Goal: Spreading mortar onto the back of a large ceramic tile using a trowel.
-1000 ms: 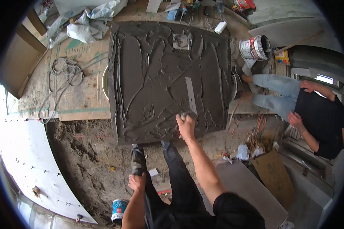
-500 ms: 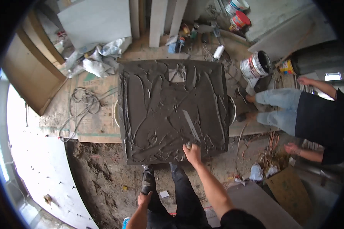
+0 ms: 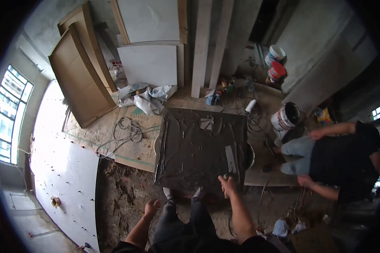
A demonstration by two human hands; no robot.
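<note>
The person's two hands are staying apart. The right hand [image 3: 228, 186] is gripping the handle of a flat trowel [image 3: 231, 159], and its long blade is lying on the dark, gooey paste near the right side of the big board [image 3: 198, 182]. The left hand [image 3: 152, 207] is curling beside the left knee.

A gray cord [image 3: 128, 130] is lying in loops left of the board, with crumpled plastic [image 3: 145, 101] sitting farther back. To the right, a messy bucket [image 3: 285, 117] is standing near another person [image 3: 331, 156], who is blocking part of the floor there. A red tub [image 3: 276, 71] is sitting behind.

The right fist is hiding most of the handle. The board is covering most of the round thing [image 3: 251, 156] poking out underneath. I cannot tell whether the left fingers are holding anything. Dark shade is making the right edge hard to see.
</note>
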